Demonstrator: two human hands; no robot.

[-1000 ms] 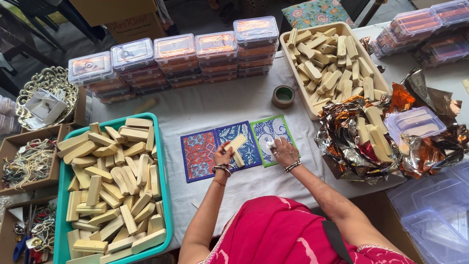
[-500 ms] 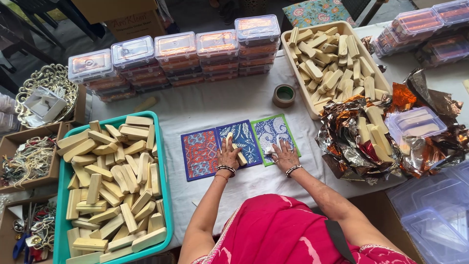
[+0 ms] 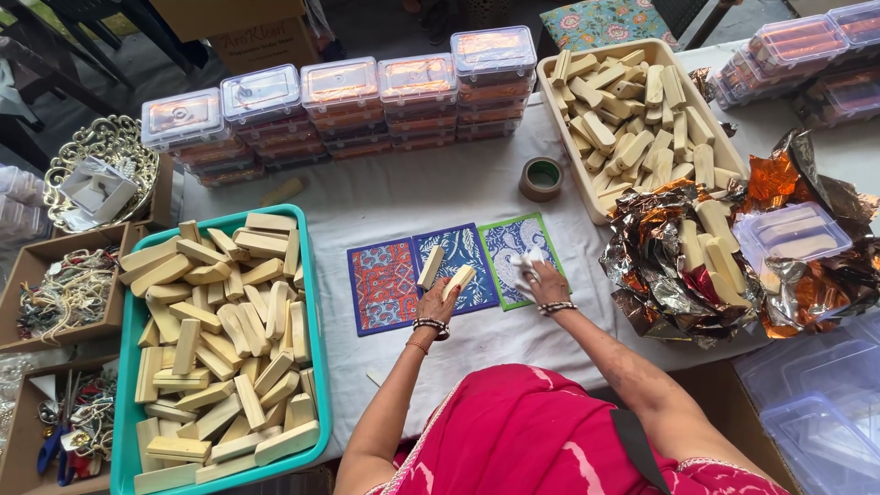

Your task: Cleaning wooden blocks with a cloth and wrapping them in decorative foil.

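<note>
At six o'clock our own body in pink cloth fills the frame's bottom edge and hides the near rim of the white-covered table [image 3: 431, 188]. Just beyond it, near the centre, our left hand [image 3: 438, 298] has its fingers closed round a pale wooden block [image 3: 458, 280], which lies tilted over the blue patterned card [image 3: 463, 266]; a second block [image 3: 430, 266] rests on that card just beside it. Our right hand [image 3: 545, 280] curls over something small and white on the green-edged card [image 3: 513, 257], perhaps a scrap of cloth, though we cannot tell. A red patterned card [image 3: 383, 284] lies touching the blue one at nine o'clock of it. At eight o'clock a teal tray [image 3: 126, 367] holds heaped blocks, its lower edge cut off. At three o'clock crumpled foil wrappers [image 3: 660, 284] half bury more blocks. Farther off, a tape roll [image 3: 542, 177], then at one o'clock a cream tray [image 3: 559, 119] of blocks, and at twelve a row of stacked clear lidded boxes [image 3: 339, 101] with orange contents.
</note>
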